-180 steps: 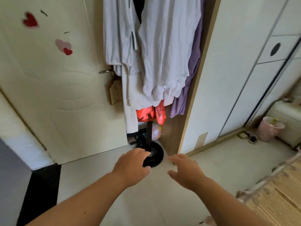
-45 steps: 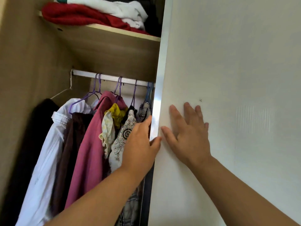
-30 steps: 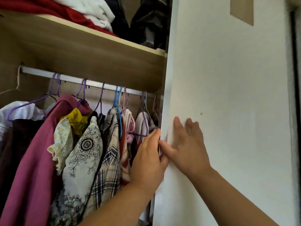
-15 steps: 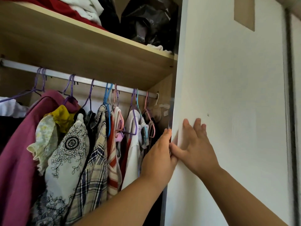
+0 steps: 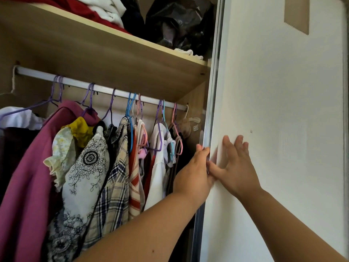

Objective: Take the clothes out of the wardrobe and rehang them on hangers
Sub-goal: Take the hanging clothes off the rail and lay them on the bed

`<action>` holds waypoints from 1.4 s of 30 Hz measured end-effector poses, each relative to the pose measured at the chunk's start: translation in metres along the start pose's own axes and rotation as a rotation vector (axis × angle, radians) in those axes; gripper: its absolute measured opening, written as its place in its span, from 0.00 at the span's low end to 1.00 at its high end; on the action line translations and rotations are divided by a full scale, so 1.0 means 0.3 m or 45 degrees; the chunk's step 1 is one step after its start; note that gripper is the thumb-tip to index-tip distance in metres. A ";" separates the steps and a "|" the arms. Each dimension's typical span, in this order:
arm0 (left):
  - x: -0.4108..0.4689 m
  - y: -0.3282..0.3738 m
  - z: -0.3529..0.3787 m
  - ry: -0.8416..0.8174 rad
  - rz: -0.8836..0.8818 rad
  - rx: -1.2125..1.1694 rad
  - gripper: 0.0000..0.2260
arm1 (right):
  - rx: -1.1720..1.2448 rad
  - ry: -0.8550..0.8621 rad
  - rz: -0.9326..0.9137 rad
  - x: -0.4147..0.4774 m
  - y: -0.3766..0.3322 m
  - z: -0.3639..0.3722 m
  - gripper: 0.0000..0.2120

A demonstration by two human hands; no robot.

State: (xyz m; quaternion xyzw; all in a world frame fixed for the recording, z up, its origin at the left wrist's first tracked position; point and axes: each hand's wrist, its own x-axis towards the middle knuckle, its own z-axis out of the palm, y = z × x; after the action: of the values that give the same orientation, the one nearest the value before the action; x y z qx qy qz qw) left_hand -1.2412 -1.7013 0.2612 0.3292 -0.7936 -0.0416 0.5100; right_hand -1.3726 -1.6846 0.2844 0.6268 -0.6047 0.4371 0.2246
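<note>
The wardrobe stands open on its left side. A white rail (image 5: pixel 105 89) carries several garments on purple, blue and pink hangers: a magenta top (image 5: pixel 28 167), a black-and-white floral piece (image 5: pixel 85 173), a plaid shirt (image 5: pixel 115 186), a red-striped top (image 5: pixel 135 182) and a white shirt (image 5: pixel 157 167). My left hand (image 5: pixel 194 176) grips the metal edge of the white sliding door (image 5: pixel 283 120), fingers curled round it. My right hand (image 5: pixel 234 167) presses flat on the door's face with straight fingers, thumb touching the left hand.
A wooden shelf (image 5: pixel 113 48) above the rail holds folded red and white clothes (image 5: pixel 98 8) and a black plastic bag (image 5: pixel 179 23). The door's face fills the right half of the view. A brown patch (image 5: pixel 296 14) sits high on it.
The sliding door has moved to the right under both hands, uncovering more hangers and the rail's right end. Six seconds ago my hands were free near a coat stand.
</note>
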 end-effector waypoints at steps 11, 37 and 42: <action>-0.093 -0.028 -0.187 -0.316 0.056 0.136 0.41 | -0.163 0.050 -0.025 -0.073 -0.133 -0.007 0.38; -0.568 -0.522 -1.543 0.362 0.249 1.443 0.28 | 0.139 0.070 -0.678 -0.260 -1.480 0.345 0.28; -0.488 -0.547 -1.652 0.509 0.174 1.401 0.38 | 0.112 -0.133 -0.742 -0.130 -1.609 0.399 0.30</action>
State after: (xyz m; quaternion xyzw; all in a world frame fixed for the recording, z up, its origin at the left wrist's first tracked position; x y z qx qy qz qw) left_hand -0.7093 -1.6128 0.3168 0.4950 -0.6064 0.4722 0.4054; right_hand -0.8745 -1.6786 0.3097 0.8047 -0.3905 0.3473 0.2817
